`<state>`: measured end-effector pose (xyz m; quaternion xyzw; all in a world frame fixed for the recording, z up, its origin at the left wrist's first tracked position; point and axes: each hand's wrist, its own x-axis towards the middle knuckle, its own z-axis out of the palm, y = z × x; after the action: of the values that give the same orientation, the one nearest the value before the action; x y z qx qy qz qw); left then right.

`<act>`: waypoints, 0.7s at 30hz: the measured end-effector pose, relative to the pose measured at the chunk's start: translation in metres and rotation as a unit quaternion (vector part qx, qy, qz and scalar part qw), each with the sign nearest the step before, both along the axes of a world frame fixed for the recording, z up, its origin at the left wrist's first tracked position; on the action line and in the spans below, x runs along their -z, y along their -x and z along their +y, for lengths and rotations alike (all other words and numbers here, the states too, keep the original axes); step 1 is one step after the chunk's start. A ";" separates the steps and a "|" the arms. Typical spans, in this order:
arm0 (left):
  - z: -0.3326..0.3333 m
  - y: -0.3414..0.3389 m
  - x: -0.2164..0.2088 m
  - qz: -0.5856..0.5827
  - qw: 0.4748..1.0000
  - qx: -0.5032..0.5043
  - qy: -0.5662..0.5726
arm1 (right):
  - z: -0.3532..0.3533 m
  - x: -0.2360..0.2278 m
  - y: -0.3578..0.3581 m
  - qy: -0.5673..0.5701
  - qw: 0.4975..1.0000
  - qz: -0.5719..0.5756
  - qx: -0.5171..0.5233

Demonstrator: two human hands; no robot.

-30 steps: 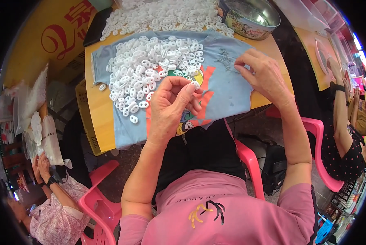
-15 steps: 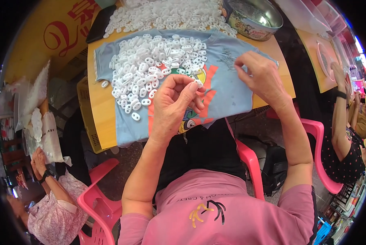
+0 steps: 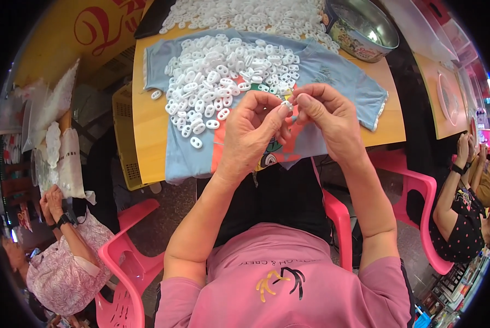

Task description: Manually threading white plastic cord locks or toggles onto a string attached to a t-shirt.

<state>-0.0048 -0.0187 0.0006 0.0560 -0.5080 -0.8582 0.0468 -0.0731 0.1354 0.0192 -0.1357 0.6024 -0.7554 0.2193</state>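
Observation:
Over the blue T-shirt (image 3: 187, 158) spread on the table, my two hands meet almost fingertip to fingertip. Between thumb and fingers my left hand (image 3: 256, 126) pinches a small white oval plastic piece with holes (image 3: 287, 104). My right hand (image 3: 328, 113) comes to it from the right, thumb and forefinger closed; whatever is between them is too small to make out. Beside my hands, to the left and beyond, lies a heap of similar white two-hole pieces (image 3: 201, 82). Some small thin greyish bits (image 3: 326, 72) lie on the shirt beyond my right hand.
A larger mass of white pieces (image 3: 245, 13) covers the far end of the wooden table (image 3: 149, 145). An open round tin (image 3: 362, 30) stands at the far right. Pink chairs (image 3: 127, 262) and people are on both sides; a yellow crate (image 3: 125, 136) is left of the table.
My right hand has moved left from near the small greyish bits to the white piece in my left hand. My left hand still pinches that piece. The view has shifted slightly.

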 end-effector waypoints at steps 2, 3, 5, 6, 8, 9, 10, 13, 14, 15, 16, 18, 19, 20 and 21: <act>-0.001 0.000 0.002 0.003 1.000 0.000 0.011 | 0.000 0.003 -0.004 -0.005 1.000 -0.009 0.000; -0.001 0.000 0.003 0.005 1.000 0.001 0.022 | -0.001 0.004 -0.006 -0.009 1.000 -0.019 0.001; -0.001 -0.001 0.004 0.007 1.000 -0.001 0.031 | -0.004 0.003 -0.009 -0.004 1.000 -0.025 0.012; -0.001 -0.001 0.003 0.005 1.000 0.000 0.023 | -0.005 0.003 -0.009 0.001 0.999 -0.030 0.027; -0.001 -0.001 0.003 0.004 1.000 -0.001 0.015 | -0.004 0.006 -0.009 0.002 1.000 -0.026 0.017; -0.001 -0.001 0.002 0.004 1.000 0.000 0.013 | -0.004 0.007 -0.009 0.004 1.000 -0.022 0.009; -0.002 -0.001 0.003 0.004 1.000 0.000 0.012 | -0.004 0.008 -0.009 0.004 1.000 -0.022 0.008; -0.002 -0.001 0.004 0.009 1.000 -0.001 0.012 | -0.006 0.008 -0.010 0.004 1.000 -0.021 0.016; -0.002 -0.001 0.004 0.009 1.000 -0.002 0.012 | -0.006 0.009 -0.010 0.005 1.000 -0.021 0.020; -0.002 -0.001 0.004 0.009 1.000 -0.001 0.013 | -0.006 0.009 -0.010 0.006 0.999 -0.021 0.024; -0.002 -0.001 0.004 0.009 1.000 0.000 0.015 | -0.006 0.009 -0.010 0.005 0.999 -0.021 0.024; -0.002 -0.001 0.004 0.013 1.000 0.000 0.016 | -0.007 0.010 -0.009 0.005 0.999 -0.025 0.028; -0.002 -0.001 0.004 0.016 1.000 0.000 0.017 | -0.007 0.010 -0.010 0.005 0.999 -0.025 0.028; -0.002 -0.001 0.005 0.016 1.000 0.000 0.017 | -0.008 0.011 -0.010 -0.001 0.999 -0.018 0.030; -0.002 -0.001 0.005 0.015 1.000 0.001 0.017 | -0.008 0.011 -0.011 -0.006 0.999 -0.010 0.031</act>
<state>-0.0040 -0.0208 -0.0040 0.0417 -0.5219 -0.8502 0.0542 -0.0626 0.1274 0.0082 -0.1078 0.6086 -0.7595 0.2030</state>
